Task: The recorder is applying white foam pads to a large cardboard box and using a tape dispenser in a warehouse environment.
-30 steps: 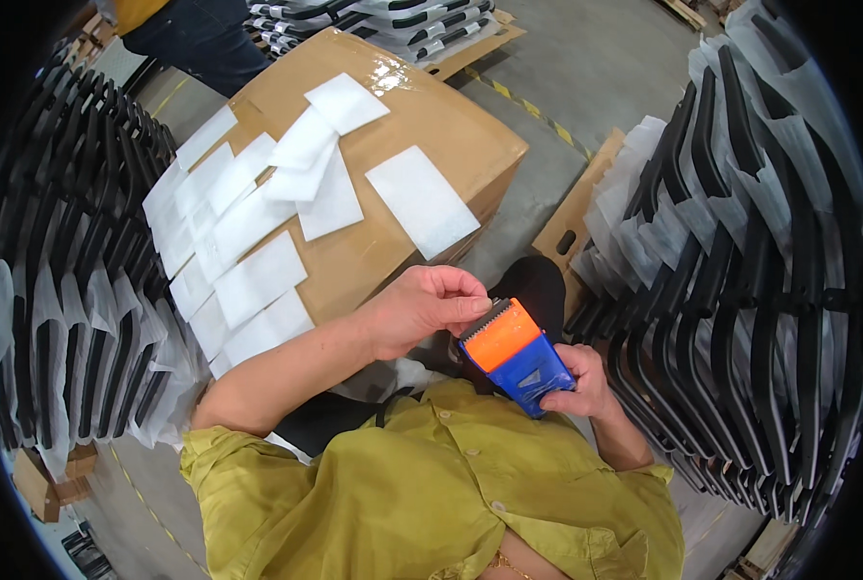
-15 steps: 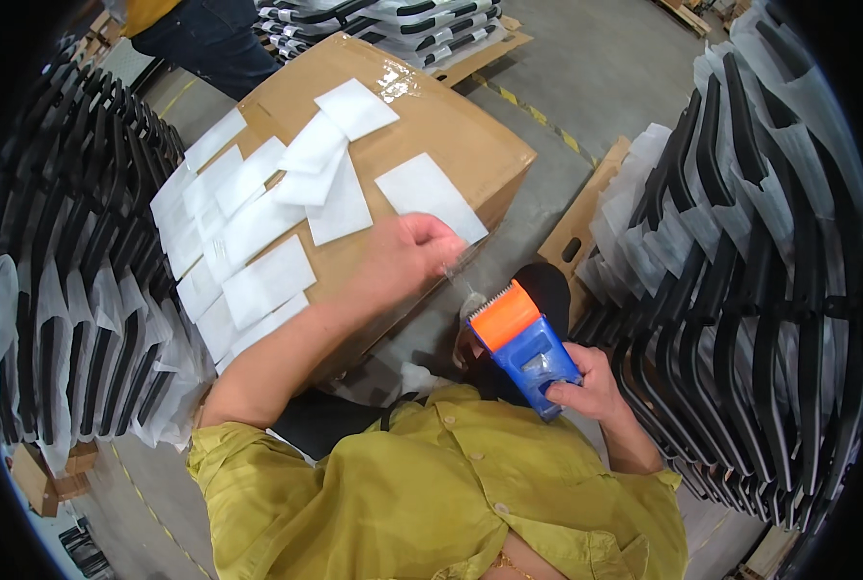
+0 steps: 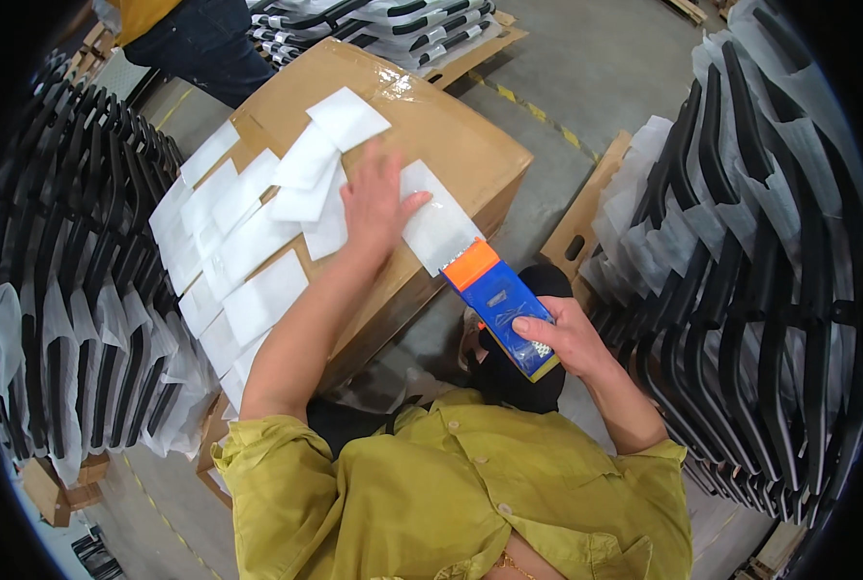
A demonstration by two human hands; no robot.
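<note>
My right hand [image 3: 569, 336] grips a blue tape dispenser [image 3: 499, 302] with an orange toothed head, thumb on its side. The teeth meet the lower edge of a white foam sheet [image 3: 436, 215] on a large cardboard box [image 3: 470, 145]. A shiny strip, apparently clear tape, lies on that sheet. My left hand [image 3: 378, 198], slightly blurred, has its fingers spread with the thumb at the sheet's left edge. Beside it are overlapping white sheets [image 3: 306, 159]; more white sheets [image 3: 265, 295] cover the box's left part.
Stacks of black curved frames wrapped in white film stand at left [image 3: 93, 319] and right [image 3: 712, 290]. Another wrapped stack [image 3: 383, 29] is beyond the box. A person in dark trousers [image 3: 200, 48] stands at the far left. Yellow-black floor tape [image 3: 538, 111] runs past the box.
My left hand has moved left and up from the sheet's lower corner, its fingers opening. The tape dispenser has come up and left to the sheet's edge.
</note>
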